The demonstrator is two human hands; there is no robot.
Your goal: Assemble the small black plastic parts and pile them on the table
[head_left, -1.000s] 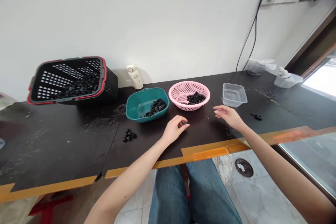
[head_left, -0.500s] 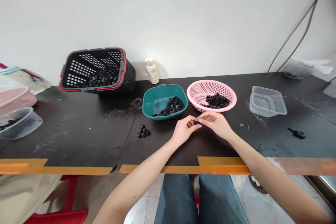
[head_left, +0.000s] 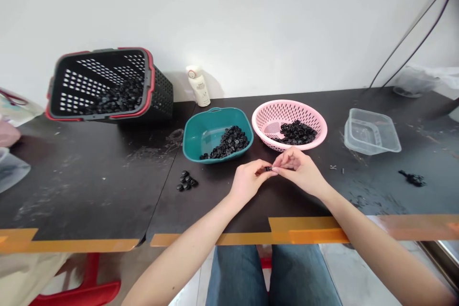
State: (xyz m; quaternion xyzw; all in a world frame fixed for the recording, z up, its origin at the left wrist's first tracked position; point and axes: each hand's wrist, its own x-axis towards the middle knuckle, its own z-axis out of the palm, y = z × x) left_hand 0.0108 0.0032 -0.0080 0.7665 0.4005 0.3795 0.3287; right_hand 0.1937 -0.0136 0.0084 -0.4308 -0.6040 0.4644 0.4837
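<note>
My left hand (head_left: 249, 180) and my right hand (head_left: 297, 170) meet above the black table (head_left: 89, 191), their fingertips pinching a small black plastic part (head_left: 268, 169) between them. Just beyond my hands sit a teal bowl (head_left: 204, 136) holding a heap of black parts (head_left: 225, 142) and a pink perforated basket (head_left: 272, 129) holding another heap (head_left: 296, 133). A small cluster of round black parts (head_left: 185, 180) lies on the table left of my left hand.
A tilted black-and-red perforated crate (head_left: 107, 51) with black parts inside stands at back left. A clear plastic tray (head_left: 371, 131), a black piece (head_left: 412, 178) and a white bottle (head_left: 198, 87) also stand on the table. Black cables (head_left: 419, 33) run down the wall.
My right hand has moved left from its open pose and joined my left hand on the small part. The view has turned, shifting the table items across the frame.
</note>
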